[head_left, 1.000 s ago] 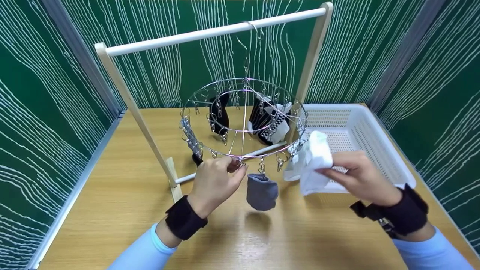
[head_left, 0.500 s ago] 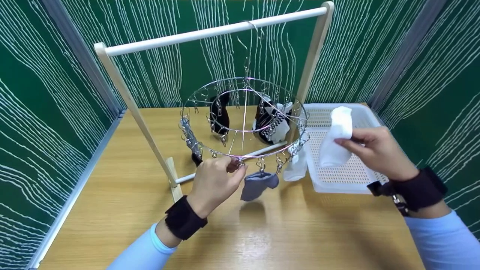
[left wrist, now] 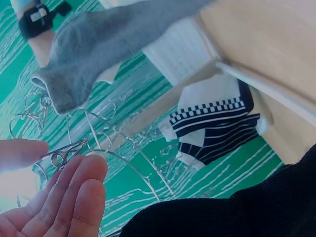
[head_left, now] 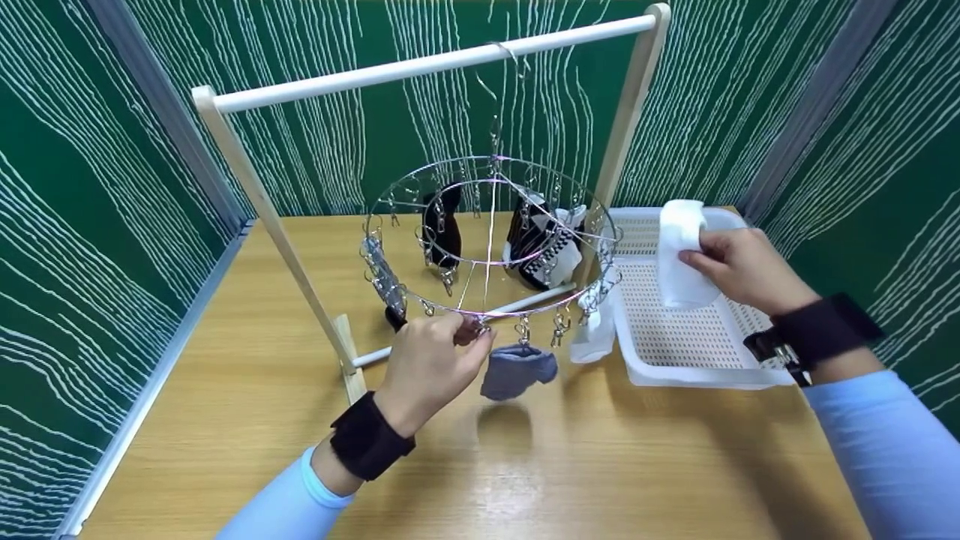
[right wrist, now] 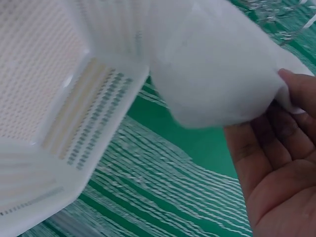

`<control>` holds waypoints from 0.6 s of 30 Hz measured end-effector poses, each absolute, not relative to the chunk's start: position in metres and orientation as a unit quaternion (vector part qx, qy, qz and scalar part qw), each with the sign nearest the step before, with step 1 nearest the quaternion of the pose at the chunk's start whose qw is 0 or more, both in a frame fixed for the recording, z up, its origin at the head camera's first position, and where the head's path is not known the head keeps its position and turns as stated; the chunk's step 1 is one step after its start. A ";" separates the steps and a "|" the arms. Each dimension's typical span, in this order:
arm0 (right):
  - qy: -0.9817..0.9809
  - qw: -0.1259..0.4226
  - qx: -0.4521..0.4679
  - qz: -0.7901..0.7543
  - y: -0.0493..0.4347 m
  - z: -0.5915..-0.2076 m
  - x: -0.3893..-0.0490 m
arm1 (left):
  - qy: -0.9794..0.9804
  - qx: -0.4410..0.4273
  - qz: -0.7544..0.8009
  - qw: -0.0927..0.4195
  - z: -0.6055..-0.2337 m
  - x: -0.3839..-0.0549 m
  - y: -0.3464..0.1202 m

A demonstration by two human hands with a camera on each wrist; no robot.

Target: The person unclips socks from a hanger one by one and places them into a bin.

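My left hand (head_left: 431, 367) is at the front of the round wire drying hanger (head_left: 487, 262). Between thumb and fingers it pinches a wire clip (left wrist: 61, 155), seen close in the left wrist view. Over the white basket, my right hand (head_left: 746, 266) pinches a white sock (head_left: 681, 251) by its edge; the sock hangs limp, and in the right wrist view its fabric (right wrist: 212, 64) fills the upper part. Just right of my left hand, a grey sock (head_left: 517, 371) dangles from another clip. Another white sock (head_left: 592, 337) hangs at the hanger's right front.
The hanger hooks on a rack with a white bar (head_left: 435, 66) and wooden legs. Black socks (head_left: 442, 229) and a black-and-white patterned sock (head_left: 551, 259) hang at the back, a grey one (head_left: 384, 277) at the left. The plastic basket (head_left: 679, 375) stands at right on the table (head_left: 225, 420).
My right hand has moved right and away from the hanger, carrying the white sock over the basket. The hanging grey sock has turned. My left hand has stayed at the clip.
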State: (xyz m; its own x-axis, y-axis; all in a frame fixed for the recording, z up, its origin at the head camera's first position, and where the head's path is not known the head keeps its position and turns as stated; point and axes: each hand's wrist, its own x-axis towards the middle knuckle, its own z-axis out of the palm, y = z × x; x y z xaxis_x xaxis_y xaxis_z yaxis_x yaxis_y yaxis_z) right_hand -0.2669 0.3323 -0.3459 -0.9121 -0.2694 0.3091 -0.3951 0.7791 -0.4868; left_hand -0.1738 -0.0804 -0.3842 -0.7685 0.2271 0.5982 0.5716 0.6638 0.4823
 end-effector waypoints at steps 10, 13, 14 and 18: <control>-0.957 0.042 0.174 0.229 0.344 -0.370 -0.303 | -0.874 -0.233 -0.333 0.265 -0.385 -0.174 -0.081; -0.957 0.027 0.179 0.226 0.345 -0.378 -0.311 | -0.875 -0.232 -0.334 0.264 -0.386 -0.174 -0.080; -0.958 0.020 0.176 0.224 0.345 -0.381 -0.313 | -0.875 -0.232 -0.334 0.263 -0.386 -0.174 -0.081; -0.964 -0.010 0.164 0.210 0.345 -0.392 -0.320 | -0.875 -0.231 -0.336 0.262 -0.385 -0.173 -0.081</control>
State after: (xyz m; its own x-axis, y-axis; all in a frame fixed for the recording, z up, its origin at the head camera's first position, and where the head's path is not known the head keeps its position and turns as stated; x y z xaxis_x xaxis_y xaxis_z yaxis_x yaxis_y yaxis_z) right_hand -0.3201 0.3449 -0.3921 -0.9459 -0.3208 0.0489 -0.3121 0.8583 -0.4074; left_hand -0.1734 -0.0807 -0.3854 -0.7564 0.2280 0.6131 0.5799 0.6673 0.4674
